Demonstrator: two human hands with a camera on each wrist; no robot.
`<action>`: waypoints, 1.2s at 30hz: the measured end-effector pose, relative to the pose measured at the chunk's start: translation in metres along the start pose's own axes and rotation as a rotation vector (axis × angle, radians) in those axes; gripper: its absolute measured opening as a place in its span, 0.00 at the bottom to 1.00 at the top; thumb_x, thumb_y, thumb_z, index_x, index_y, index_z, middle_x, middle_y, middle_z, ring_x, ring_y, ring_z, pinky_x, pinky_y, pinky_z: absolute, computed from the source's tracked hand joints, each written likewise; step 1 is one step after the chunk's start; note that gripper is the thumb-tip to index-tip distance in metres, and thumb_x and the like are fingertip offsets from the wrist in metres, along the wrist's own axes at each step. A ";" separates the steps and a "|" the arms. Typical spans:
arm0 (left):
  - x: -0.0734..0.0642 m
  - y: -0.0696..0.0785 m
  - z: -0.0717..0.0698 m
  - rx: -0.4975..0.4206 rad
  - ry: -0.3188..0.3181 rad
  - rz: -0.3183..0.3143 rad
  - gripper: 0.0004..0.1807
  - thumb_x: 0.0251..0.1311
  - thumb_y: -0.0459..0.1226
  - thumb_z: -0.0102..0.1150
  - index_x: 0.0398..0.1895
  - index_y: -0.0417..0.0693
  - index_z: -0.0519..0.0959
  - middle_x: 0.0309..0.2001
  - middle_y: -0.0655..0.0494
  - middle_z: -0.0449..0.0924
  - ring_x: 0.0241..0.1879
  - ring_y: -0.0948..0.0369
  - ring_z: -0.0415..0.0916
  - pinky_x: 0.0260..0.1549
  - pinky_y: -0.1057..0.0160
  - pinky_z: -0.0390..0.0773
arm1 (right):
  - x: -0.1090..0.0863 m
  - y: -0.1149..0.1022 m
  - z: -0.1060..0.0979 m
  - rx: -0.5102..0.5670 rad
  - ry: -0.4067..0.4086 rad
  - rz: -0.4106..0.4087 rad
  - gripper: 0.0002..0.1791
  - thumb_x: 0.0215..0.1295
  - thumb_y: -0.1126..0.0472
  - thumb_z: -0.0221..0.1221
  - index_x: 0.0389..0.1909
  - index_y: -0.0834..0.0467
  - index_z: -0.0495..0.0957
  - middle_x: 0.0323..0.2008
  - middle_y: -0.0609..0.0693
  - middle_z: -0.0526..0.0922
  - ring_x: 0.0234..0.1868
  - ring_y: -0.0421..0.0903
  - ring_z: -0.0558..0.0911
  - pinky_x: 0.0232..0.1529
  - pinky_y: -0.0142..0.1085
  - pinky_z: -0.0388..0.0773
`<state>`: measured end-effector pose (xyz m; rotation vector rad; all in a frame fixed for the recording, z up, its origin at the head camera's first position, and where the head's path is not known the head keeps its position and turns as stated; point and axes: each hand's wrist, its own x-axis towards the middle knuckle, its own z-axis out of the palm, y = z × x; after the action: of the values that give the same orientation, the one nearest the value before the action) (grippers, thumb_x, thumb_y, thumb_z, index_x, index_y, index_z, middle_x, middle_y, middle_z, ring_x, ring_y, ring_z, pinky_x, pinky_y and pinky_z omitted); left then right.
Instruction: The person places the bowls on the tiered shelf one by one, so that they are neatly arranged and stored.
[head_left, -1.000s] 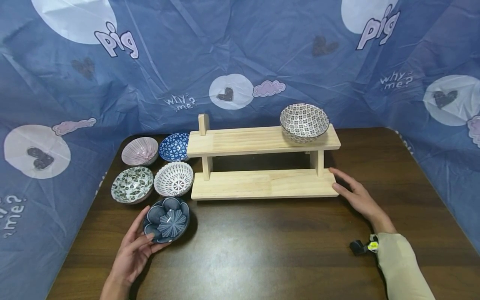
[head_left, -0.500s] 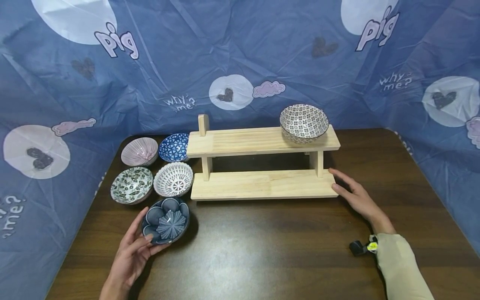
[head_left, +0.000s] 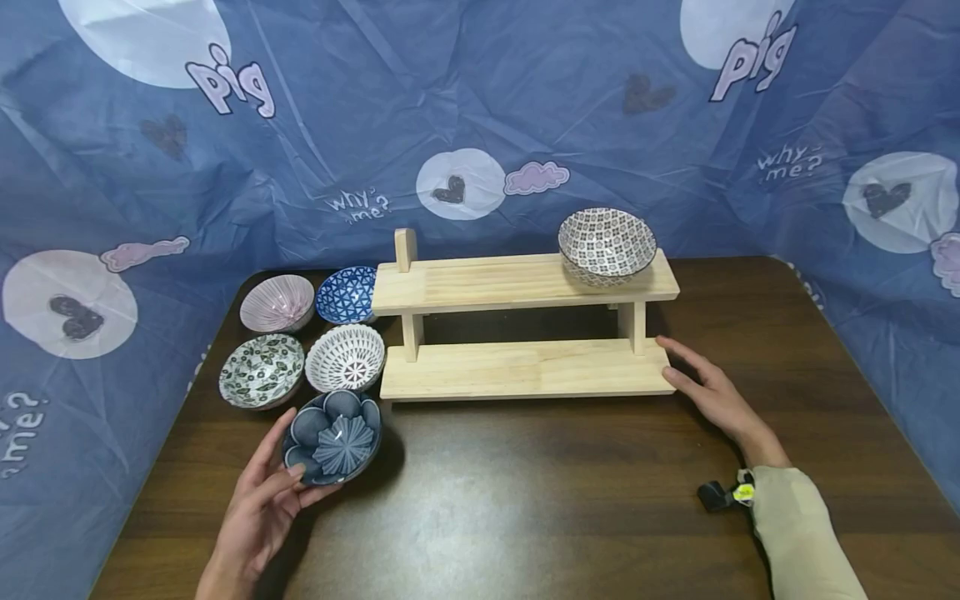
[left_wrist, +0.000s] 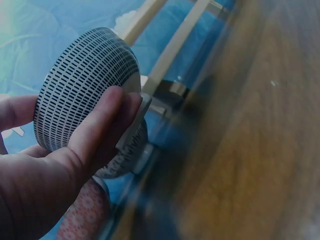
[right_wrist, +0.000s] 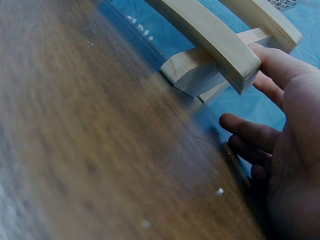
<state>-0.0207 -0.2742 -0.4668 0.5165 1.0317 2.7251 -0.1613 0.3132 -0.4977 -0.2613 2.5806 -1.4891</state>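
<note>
My left hand (head_left: 258,508) grips a dark blue bowl (head_left: 333,440) with a flower-shaped inside, thumb at the rim and fingers around its side. The bowl is held just above the table, tilted, with its shadow to the right. In the left wrist view its outer wall (left_wrist: 85,85) carries rows of dark dashes. At the right end of a two-tier wooden shelf (head_left: 525,367), my right hand (head_left: 716,400) touches the lower board with fingers extended. The right wrist view shows the thumb and a finger at that board's end (right_wrist: 240,65), the other fingers loose.
Left of the shelf stand a pink striped bowl (head_left: 277,303), a blue patterned bowl (head_left: 347,295), a green leaf-patterned bowl (head_left: 261,371) and a white scalloped bowl (head_left: 345,357). A grey-patterned bowl (head_left: 606,246) sits on the upper tier's right. A blue printed sheet (head_left: 480,100) hangs behind.
The dark blue bowl has risen very slightly in my left hand, and its shadow reaches a little farther right. My right hand keeps its place at the shelf end.
</note>
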 end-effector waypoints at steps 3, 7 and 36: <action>0.003 0.003 0.006 0.007 0.003 0.002 0.41 0.66 0.15 0.20 0.81 0.51 0.48 0.72 0.47 0.68 0.63 0.46 0.77 0.58 0.43 0.80 | 0.000 0.001 0.000 0.000 0.001 -0.003 0.32 0.77 0.50 0.51 0.77 0.52 0.58 0.78 0.57 0.58 0.79 0.57 0.52 0.74 0.68 0.48; 0.007 0.006 0.013 0.020 0.013 0.010 0.41 0.66 0.15 0.19 0.81 0.51 0.49 0.72 0.48 0.68 0.61 0.46 0.78 0.57 0.44 0.81 | 0.000 0.001 0.000 0.000 -0.001 -0.007 0.32 0.77 0.51 0.51 0.77 0.52 0.58 0.78 0.59 0.57 0.79 0.57 0.51 0.74 0.69 0.48; 0.030 0.021 0.037 -0.008 0.015 0.048 0.39 0.67 0.16 0.18 0.80 0.49 0.50 0.72 0.46 0.67 0.62 0.44 0.77 0.56 0.43 0.82 | 0.000 0.000 0.001 0.007 0.005 0.000 0.32 0.76 0.50 0.52 0.77 0.53 0.59 0.77 0.61 0.58 0.79 0.56 0.52 0.74 0.68 0.47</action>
<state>-0.0352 -0.2589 -0.4192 0.5270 1.0246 2.7777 -0.1611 0.3127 -0.4980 -0.2574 2.5783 -1.5005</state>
